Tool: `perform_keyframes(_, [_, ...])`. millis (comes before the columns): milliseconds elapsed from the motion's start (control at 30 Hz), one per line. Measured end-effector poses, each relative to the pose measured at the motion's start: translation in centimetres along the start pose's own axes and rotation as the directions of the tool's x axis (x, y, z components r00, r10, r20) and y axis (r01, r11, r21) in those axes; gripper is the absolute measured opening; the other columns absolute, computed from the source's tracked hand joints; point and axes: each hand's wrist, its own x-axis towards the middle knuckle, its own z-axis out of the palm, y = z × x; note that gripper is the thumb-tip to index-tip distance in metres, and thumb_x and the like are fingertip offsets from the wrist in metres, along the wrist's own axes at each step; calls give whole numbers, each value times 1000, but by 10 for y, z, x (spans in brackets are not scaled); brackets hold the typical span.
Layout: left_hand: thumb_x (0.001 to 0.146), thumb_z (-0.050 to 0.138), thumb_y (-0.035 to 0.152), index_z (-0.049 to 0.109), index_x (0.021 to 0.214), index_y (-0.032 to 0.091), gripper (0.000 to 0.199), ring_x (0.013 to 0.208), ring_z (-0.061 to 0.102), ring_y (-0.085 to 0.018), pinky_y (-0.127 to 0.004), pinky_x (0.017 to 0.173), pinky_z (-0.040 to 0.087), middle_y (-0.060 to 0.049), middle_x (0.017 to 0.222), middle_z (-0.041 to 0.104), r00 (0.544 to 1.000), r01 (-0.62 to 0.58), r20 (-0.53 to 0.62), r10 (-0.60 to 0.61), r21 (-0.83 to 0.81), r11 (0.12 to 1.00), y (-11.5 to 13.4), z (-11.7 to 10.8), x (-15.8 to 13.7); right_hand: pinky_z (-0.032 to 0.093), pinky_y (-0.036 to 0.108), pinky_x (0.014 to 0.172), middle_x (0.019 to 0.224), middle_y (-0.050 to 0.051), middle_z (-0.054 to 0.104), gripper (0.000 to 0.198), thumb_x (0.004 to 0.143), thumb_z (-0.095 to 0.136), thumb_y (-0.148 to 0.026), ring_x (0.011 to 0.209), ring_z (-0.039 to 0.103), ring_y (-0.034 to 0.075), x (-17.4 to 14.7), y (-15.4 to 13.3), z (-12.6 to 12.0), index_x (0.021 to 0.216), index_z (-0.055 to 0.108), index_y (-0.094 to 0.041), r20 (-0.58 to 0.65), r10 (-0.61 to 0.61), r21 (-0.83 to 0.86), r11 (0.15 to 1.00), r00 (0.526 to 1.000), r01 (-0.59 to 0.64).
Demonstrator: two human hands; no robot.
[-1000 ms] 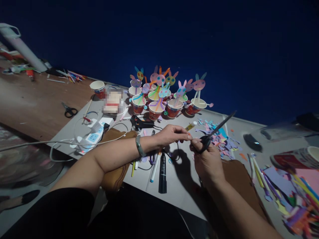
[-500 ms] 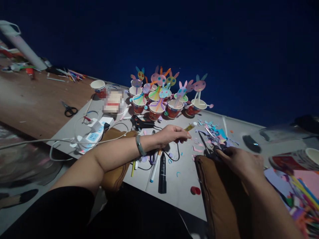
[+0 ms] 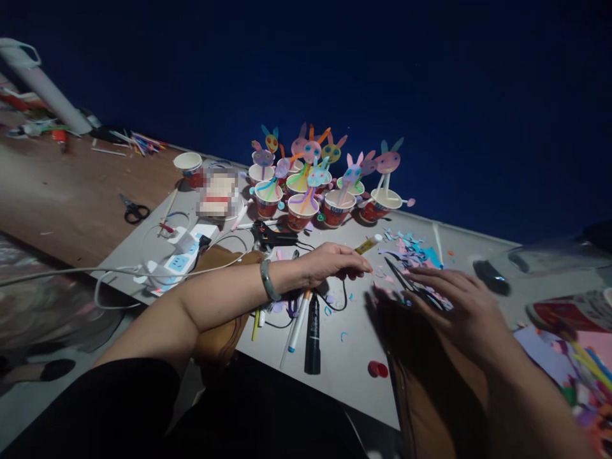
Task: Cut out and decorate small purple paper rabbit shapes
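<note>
My left hand [image 3: 335, 262] is closed in a pinch above the table, with a small orange piece [image 3: 370, 268] just showing at its fingertips. Fingers stretched and apart, my right hand [image 3: 452, 296] is over a pair of black scissors [image 3: 400, 274], whose blades point up and left; the hand partly covers the handles. A yellowish tube with a white cap [image 3: 370, 243] lies just beyond my left fingertips. Colourful paper scraps [image 3: 415, 247] are scattered beyond the scissors. Near my left wrist lie a black marker [image 3: 312, 335] and a white pen [image 3: 299, 319].
Paper cups with paper rabbit figures [image 3: 313, 153] stand along the back. A glue gun [image 3: 275, 234], power strip [image 3: 184, 258] and cables lie to the left. A red cap [image 3: 377, 369] is near the front edge. More scissors [image 3: 134, 209] rest on the wooden surface.
My right hand has let go of the scissors, which now lie on the table, and its fingers have opened out. My left hand has barely moved.
</note>
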Motion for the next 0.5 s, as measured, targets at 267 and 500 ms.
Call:
perform_keyframes(267, [65,76,34,69,72,12,24,62,51,-7,-24,59,28,0,63,60,999,-14,32,13,28,1000,-5,-1,-1,43,39,87,84,1,77,11,84,69,-20,69,68,17,27,-70,10,90,64,-27,-233,-290,-60,957,928,284])
perform_keyframes(500, [66,76,38,70,76,13,28,63,50,-7,-23,60,30,1,65,61,998,-30,55,26,84,996,-4,-3,-1,44,40,83,83,-1,76,25,81,71,-9,65,67,16,31,-69,12,95,61,-26,-303,-329,-1,939,894,345])
